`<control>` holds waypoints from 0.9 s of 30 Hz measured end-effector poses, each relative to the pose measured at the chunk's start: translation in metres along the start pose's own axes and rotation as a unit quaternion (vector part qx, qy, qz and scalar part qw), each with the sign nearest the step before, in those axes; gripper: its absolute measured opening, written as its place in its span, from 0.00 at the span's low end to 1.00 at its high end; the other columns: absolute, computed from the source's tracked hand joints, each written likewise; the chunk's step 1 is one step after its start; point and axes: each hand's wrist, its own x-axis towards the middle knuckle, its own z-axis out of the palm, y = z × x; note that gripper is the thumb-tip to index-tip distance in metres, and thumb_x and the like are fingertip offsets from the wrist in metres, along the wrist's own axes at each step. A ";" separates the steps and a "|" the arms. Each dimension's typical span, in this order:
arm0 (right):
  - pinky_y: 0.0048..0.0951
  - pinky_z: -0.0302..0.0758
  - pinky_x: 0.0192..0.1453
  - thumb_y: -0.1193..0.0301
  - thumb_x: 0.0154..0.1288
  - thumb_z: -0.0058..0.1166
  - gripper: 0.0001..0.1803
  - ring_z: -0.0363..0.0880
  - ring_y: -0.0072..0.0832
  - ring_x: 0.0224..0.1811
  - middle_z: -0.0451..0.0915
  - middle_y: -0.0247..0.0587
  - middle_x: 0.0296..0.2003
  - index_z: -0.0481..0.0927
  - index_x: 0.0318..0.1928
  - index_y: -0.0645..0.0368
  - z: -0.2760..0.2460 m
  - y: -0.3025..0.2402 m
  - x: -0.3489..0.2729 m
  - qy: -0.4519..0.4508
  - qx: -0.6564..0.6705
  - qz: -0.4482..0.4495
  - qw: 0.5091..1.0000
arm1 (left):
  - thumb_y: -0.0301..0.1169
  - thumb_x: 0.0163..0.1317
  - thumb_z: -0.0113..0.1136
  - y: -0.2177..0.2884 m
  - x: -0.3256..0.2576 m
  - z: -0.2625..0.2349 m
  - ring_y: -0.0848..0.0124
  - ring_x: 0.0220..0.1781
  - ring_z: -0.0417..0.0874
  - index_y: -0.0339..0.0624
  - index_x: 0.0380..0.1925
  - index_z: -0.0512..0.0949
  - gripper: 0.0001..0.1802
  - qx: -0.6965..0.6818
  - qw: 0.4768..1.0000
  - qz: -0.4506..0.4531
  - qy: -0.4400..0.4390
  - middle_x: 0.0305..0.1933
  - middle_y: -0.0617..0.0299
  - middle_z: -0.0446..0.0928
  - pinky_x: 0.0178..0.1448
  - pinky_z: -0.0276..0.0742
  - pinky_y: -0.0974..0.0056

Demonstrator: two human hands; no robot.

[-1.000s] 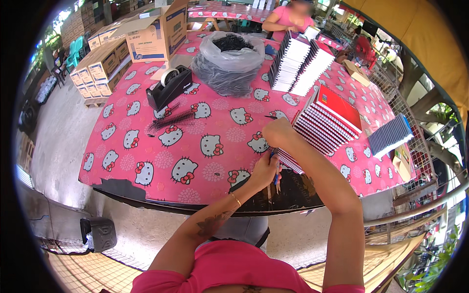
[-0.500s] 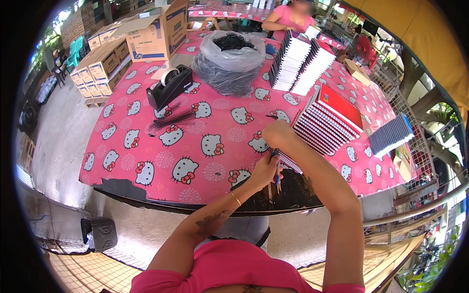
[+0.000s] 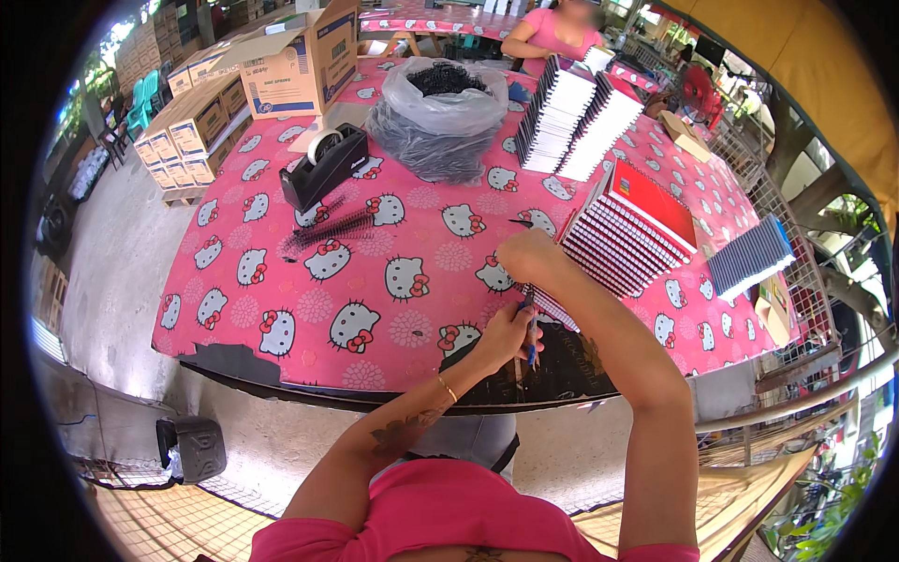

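My left hand (image 3: 510,334) is closed around blue-handled pliers (image 3: 532,348) at the table's near edge. The dark jaws point away from me, towards a notebook (image 3: 560,317) partly hidden under my right forearm. Just beyond the pliers, my right hand (image 3: 526,257) is curled shut at the notebook's bound edge; what its fingers hold is hidden. A small dark pointed thing (image 3: 521,223) shows past my right knuckles. Right of that hand stands a stack of red spiral notebooks (image 3: 629,229).
Loose black binding coils (image 3: 332,230) and a tape dispenser (image 3: 326,169) lie to the left. A plastic bag of black coils (image 3: 438,122) stands behind, beside white notebook stacks (image 3: 567,122) and a carton (image 3: 300,70). Blue-covered notebooks (image 3: 752,259) sit far right. A co-worker (image 3: 557,37) is across the table.
My right hand has shifted slightly left. The pliers in my left hand have turned a little, and their blue handle shows more plainly. The stacks have not moved.
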 end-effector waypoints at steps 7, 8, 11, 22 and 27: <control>0.42 0.79 0.35 0.74 0.52 0.57 0.07 0.86 0.40 0.36 0.85 0.44 0.31 0.85 0.32 0.57 0.014 0.001 0.006 0.014 -0.004 0.019 1.000 | 0.42 0.73 0.44 -0.006 0.015 -0.004 0.57 0.33 0.87 0.32 0.49 0.66 0.21 0.006 1.000 0.024 0.000 0.36 0.49 0.79 0.30 0.86 0.55; 0.42 0.79 0.35 0.74 0.51 0.58 0.07 0.86 0.40 0.36 0.85 0.44 0.31 0.85 0.32 0.57 0.014 0.001 0.008 0.007 0.000 0.020 1.000 | 0.42 0.73 0.45 -0.008 0.017 -0.007 0.56 0.34 0.87 0.32 0.50 0.66 0.21 0.020 0.999 0.029 -0.006 0.37 0.49 0.79 0.31 0.86 0.54; 0.42 0.79 0.36 0.74 0.51 0.58 0.06 0.86 0.40 0.36 0.85 0.43 0.31 0.85 0.31 0.57 0.020 0.003 0.008 0.043 0.017 0.029 0.999 | 0.43 0.72 0.45 -0.005 0.012 -0.008 0.55 0.36 0.87 0.32 0.51 0.66 0.22 0.053 0.998 0.020 -0.009 0.39 0.48 0.78 0.32 0.87 0.52; 0.40 0.78 0.40 0.73 0.53 0.59 0.07 0.86 0.39 0.40 0.86 0.42 0.33 0.87 0.33 0.55 0.014 -0.005 0.013 -0.037 0.012 0.046 0.998 | 0.40 0.72 0.42 -0.005 0.018 -0.007 0.57 0.32 0.87 0.34 0.49 0.68 0.19 -0.005 1.000 0.007 0.001 0.35 0.49 0.78 0.29 0.86 0.55; 0.39 0.79 0.39 0.72 0.54 0.59 0.07 0.86 0.38 0.39 0.86 0.41 0.33 0.87 0.34 0.55 0.032 -0.002 0.018 -0.023 0.022 0.065 0.997 | 0.40 0.72 0.42 -0.005 0.008 -0.005 0.58 0.31 0.85 0.35 0.49 0.68 0.18 -0.002 0.999 -0.031 -0.009 0.33 0.52 0.77 0.29 0.85 0.53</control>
